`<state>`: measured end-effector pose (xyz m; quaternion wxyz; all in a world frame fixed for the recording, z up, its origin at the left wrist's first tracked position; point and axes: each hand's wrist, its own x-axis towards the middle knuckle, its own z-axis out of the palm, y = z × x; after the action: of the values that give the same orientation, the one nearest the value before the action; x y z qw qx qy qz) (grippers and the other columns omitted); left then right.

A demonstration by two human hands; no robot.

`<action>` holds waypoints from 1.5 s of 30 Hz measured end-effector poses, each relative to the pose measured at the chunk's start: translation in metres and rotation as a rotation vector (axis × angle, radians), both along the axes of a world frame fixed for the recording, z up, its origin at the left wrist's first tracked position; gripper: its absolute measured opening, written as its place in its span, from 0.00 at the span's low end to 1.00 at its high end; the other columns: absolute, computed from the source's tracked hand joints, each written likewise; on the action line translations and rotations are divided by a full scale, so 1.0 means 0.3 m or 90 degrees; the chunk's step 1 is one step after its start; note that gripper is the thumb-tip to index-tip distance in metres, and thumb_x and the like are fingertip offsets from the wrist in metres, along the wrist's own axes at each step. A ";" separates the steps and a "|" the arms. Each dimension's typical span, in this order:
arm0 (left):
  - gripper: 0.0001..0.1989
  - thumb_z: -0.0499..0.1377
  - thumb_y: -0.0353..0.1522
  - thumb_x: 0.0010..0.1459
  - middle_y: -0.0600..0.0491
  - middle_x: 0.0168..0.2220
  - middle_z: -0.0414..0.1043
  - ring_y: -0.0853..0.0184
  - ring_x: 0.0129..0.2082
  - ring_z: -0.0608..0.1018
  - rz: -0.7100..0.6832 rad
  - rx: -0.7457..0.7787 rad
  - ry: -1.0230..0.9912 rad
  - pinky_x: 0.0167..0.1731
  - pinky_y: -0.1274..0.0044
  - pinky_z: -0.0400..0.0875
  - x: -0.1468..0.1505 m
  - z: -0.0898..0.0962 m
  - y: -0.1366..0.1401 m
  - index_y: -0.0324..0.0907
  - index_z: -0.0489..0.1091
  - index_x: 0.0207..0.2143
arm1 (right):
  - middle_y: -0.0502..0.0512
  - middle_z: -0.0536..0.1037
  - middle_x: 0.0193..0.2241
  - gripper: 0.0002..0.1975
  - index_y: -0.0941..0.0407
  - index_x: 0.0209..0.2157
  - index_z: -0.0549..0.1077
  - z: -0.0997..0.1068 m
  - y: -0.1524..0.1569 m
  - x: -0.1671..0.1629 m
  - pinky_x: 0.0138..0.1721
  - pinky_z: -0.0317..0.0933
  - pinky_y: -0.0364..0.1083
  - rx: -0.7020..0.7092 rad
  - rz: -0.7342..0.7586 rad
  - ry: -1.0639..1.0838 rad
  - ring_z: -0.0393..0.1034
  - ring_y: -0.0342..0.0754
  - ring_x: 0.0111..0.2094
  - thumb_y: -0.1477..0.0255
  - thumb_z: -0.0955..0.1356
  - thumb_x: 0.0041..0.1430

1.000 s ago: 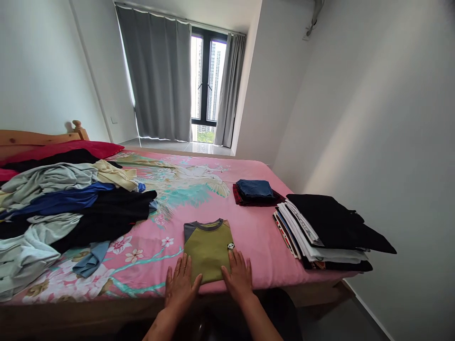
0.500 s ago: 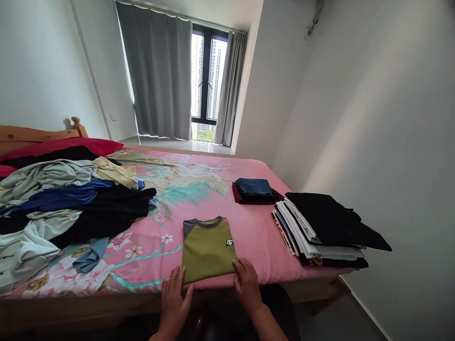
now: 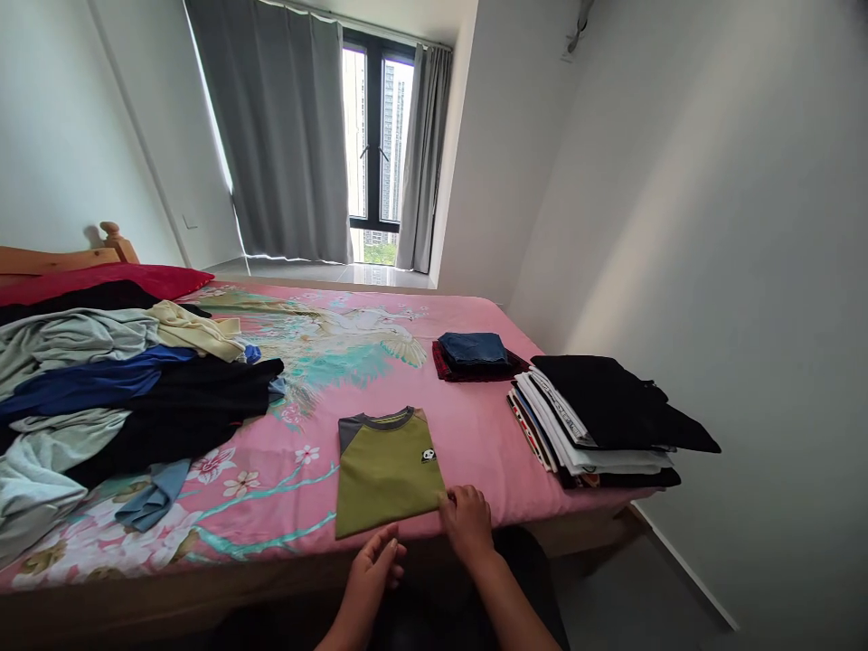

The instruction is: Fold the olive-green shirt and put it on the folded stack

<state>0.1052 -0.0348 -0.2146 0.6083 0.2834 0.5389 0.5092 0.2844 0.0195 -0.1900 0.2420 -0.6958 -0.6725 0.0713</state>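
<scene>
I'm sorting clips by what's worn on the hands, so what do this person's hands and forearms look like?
The left hand and right hand are both bare, without gloves. The left forearm and right forearm show no sleeve as far as the picture reaches, and no watch or bracelet. No ring can be made out.

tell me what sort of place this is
Most likely a bedroom in someone's home: there is a bed with a flowered pink covering, a wooden headboard at the left, and grey curtains at the window.
</scene>
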 end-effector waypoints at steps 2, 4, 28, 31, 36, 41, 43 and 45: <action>0.31 0.67 0.42 0.39 0.52 0.27 0.71 0.74 0.18 0.70 -0.028 -0.024 -0.036 0.16 0.82 0.60 0.003 -0.002 0.004 0.38 0.69 0.45 | 0.59 0.75 0.35 0.18 0.55 0.32 0.74 0.038 0.020 -0.007 0.42 0.58 0.52 -0.070 -0.023 -0.017 0.67 0.56 0.41 0.58 0.59 0.59; 0.30 0.68 0.40 0.38 0.53 0.26 0.71 0.73 0.17 0.71 -0.052 -0.055 -0.056 0.16 0.82 0.59 0.013 -0.001 0.005 0.36 0.67 0.45 | 0.60 0.75 0.34 0.18 0.55 0.29 0.73 0.064 0.043 -0.010 0.42 0.57 0.52 -0.131 -0.023 -0.015 0.68 0.57 0.40 0.55 0.62 0.55; 0.09 0.58 0.23 0.54 0.52 0.36 0.75 0.69 0.32 0.78 0.334 -0.038 -0.438 0.35 0.75 0.74 0.150 0.213 0.100 0.40 0.68 0.38 | 0.45 0.69 0.24 0.19 0.57 0.38 0.66 0.054 -0.059 -0.087 0.17 0.51 0.38 -0.372 0.112 0.954 0.54 0.35 0.16 0.66 0.69 0.42; 0.09 0.59 0.21 0.52 0.53 0.31 0.75 0.70 0.28 0.77 0.376 -0.070 -0.345 0.33 0.77 0.74 0.151 0.218 0.072 0.39 0.67 0.35 | 0.46 0.70 0.25 0.19 0.58 0.39 0.67 0.018 -0.109 -0.094 0.18 0.52 0.38 -0.366 0.135 1.035 0.55 0.35 0.17 0.68 0.71 0.43; 0.11 0.62 0.25 0.50 0.52 0.36 0.75 0.71 0.30 0.77 0.348 -0.060 -0.242 0.33 0.78 0.72 0.123 0.208 0.022 0.42 0.66 0.37 | 0.49 0.71 0.29 0.18 0.57 0.39 0.69 -0.002 -0.141 -0.097 0.20 0.54 0.38 -0.339 0.126 1.101 0.58 0.36 0.20 0.67 0.71 0.46; 0.15 0.61 0.25 0.50 0.51 0.40 0.75 0.70 0.35 0.77 0.422 0.001 -0.317 0.38 0.77 0.72 0.079 0.187 0.033 0.43 0.68 0.41 | 0.47 0.69 0.28 0.21 0.55 0.43 0.67 -0.004 -0.177 -0.124 0.19 0.52 0.38 -0.368 0.140 1.112 0.56 0.36 0.19 0.68 0.72 0.46; 0.15 0.61 0.24 0.49 0.49 0.39 0.75 0.69 0.34 0.77 0.423 0.006 -0.323 0.37 0.76 0.73 0.074 0.176 0.041 0.41 0.69 0.41 | 0.47 0.69 0.27 0.20 0.55 0.43 0.68 -0.010 -0.202 -0.131 0.19 0.52 0.38 -0.380 0.137 1.121 0.56 0.36 0.18 0.68 0.72 0.46; 0.14 0.61 0.22 0.48 0.49 0.35 0.76 0.68 0.30 0.78 0.401 -0.012 -0.313 0.36 0.75 0.74 0.075 0.173 0.045 0.38 0.70 0.40 | 0.47 0.69 0.26 0.19 0.55 0.42 0.69 -0.022 -0.225 -0.129 0.21 0.54 0.39 -0.385 0.157 1.163 0.58 0.37 0.19 0.69 0.72 0.46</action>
<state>0.1277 -0.0214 -0.1628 0.5360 -0.0314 0.4425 0.7182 0.2458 -0.0480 -0.1966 0.4728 -0.3294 -0.2469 0.7791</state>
